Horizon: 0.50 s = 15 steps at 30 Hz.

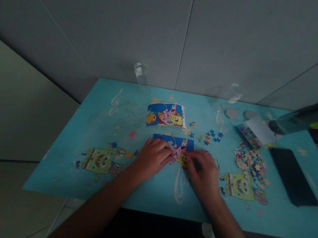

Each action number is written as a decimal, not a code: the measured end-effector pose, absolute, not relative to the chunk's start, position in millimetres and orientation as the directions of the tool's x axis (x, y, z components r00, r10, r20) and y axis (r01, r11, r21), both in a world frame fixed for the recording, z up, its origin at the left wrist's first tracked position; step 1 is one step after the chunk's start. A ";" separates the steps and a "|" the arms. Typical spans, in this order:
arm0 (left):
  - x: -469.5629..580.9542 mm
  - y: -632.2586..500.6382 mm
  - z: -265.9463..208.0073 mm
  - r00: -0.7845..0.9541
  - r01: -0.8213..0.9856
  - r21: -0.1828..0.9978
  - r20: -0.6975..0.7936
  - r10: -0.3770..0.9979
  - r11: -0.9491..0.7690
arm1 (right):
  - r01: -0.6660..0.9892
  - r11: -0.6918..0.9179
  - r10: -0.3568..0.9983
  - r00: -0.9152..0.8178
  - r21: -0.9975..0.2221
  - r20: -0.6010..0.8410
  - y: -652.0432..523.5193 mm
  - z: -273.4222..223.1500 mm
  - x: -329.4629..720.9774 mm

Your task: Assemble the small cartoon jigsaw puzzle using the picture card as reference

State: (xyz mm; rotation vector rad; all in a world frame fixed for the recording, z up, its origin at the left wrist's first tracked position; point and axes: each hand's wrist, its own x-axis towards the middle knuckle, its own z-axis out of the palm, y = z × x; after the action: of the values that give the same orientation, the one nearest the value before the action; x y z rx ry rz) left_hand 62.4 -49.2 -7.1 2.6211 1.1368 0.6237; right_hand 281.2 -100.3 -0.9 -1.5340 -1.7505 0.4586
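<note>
A partly assembled jigsaw puzzle (pixel 184 142) with a blue background and pink and yellow cartoon figures lies between my hands. My left hand (pixel 154 157) is closed, its bent fingers gripping the puzzle's left and lower part and covering some of it. At the lower right edge, my right hand (pixel 203 172) pinches a yellow puzzle piece (pixel 183 160) with thumb and forefinger; whether it is joined to its neighbours is hard to see. Just behind the puzzle sits a printed reference picture (pixel 165 115) of the same scene. Several loose blue pieces (pixel 212 133) lie to its right.
A heap of mixed puzzle pieces (pixel 251 163) lies at the right, beside a black phone-like slab (pixel 294 177). Behind it are a folded printed card (pixel 256 132), round lids (pixel 232 113) and a dark bottle (pixel 308 115). Clear tubes (pixel 142 74) stand near the wall.
</note>
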 end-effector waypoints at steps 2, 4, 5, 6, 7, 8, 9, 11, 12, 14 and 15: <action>62.3 -49.8 -6.9 0.609 0.643 0.358 0.296 0.736 -0.677 | 0.691 0.212 0.957 -0.004 -0.691 0.290 -100.3 -0.4 281.1; 62.1 -50.0 -7.0 0.608 0.644 0.359 0.296 0.737 -0.676 | 0.696 0.207 0.959 -0.005 -0.688 0.283 -100.3 -0.2 280.7; 61.9 -50.1 -7.0 0.607 0.643 0.360 0.298 0.737 -0.676 | 0.698 0.205 0.960 -0.006 -0.687 0.281 -100.3 -0.1 280.4; 61.6 -50.0 -6.9 0.608 0.641 0.362 0.298 0.736 -0.677 | 0.699 0.203 0.960 -0.006 -0.686 0.279 -100.4 0.0 280.1; 61.3 -50.0 -6.7 0.612 0.636 0.363 0.299 0.732 -0.680 | 0.700 0.201 0.961 -0.006 -0.685 0.275 -100.4 0.0 279.7; 60.9 -50.1 -6.4 0.617 0.631 0.364 0.299 0.728 -0.685 | 0.701 0.199 0.962 -0.007 -0.685 0.273 -100.3 0.0 279.4; 60.5 -50.4 -5.9 0.623 0.625 0.366 0.300 0.723 -0.690 | 0.701 0.196 0.963 -0.006 -0.686 0.269 -100.3 0.0 279.3; 59.6 -51.7 -4.5 0.639 0.611 0.372 0.289 0.712 -0.699 | 0.701 0.193 0.965 -0.007 -0.687 0.264 -100.1 -0.1 279.4; 59.2 -52.8 -3.7 0.648 0.604 0.376 0.282 0.707 -0.703 | 0.701 0.193 0.964 -0.006 -0.686 0.265 -100.0 -0.3 279.6; 58.3 -55.3 -2.0 0.663 0.592 0.384 0.267 0.699 -0.708 | 0.702 0.197 0.963 -0.007 -0.684 0.270 -99.9 -0.9 280.3; 57.9 -56.6 -1.3 0.668 0.588 0.387 0.263 0.696 -0.710 | 0.703 0.199 0.963 -0.009 -0.683 0.271 -99.9 -1.2 280.5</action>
State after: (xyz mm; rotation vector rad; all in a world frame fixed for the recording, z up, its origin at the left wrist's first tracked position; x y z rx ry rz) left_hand 57.9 -56.6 -1.3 2.6149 1.0301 0.5771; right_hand 280.5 -99.9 -1.2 -1.5651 -1.7721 0.4688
